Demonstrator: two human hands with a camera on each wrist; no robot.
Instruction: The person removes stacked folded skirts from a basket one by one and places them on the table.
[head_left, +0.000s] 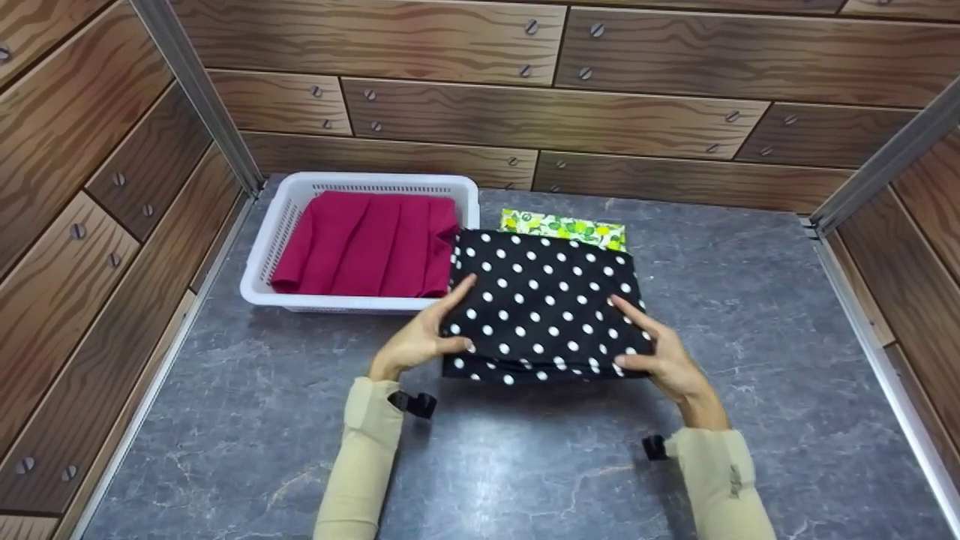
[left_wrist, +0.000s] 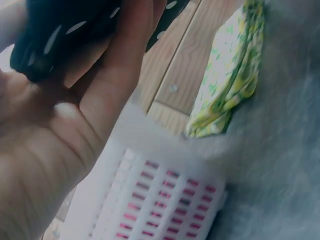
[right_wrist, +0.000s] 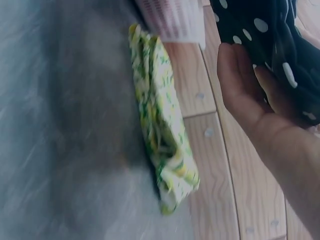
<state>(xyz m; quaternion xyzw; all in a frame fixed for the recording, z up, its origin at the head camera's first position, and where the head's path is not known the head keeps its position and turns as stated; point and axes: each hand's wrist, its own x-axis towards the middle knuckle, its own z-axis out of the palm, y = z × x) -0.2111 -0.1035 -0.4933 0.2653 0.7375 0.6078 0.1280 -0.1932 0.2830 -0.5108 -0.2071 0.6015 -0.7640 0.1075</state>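
A folded black cloth with white polka dots (head_left: 547, 307) is held up between both hands, clear of the table in the wrist views. My left hand (head_left: 424, 337) grips its left edge, thumb and fingers around the layers. On the opposite edge my right hand (head_left: 664, 356) holds it the same way. Behind and below it lies a folded cloth with a yellow and green lemon print (head_left: 562, 225), partly hidden in the head view; the right wrist view shows its folded side (right_wrist: 162, 120). The polka-dot cloth's left corner overlaps the white basket's edge in the head view.
A white plastic basket (head_left: 360, 303) stands at the back left with folded crimson cloth (head_left: 367, 244) inside. The grey marbled table (head_left: 525, 480) is bounded by wood-patterned walls (head_left: 450, 112) at the back and sides, with metal strips along the corners.
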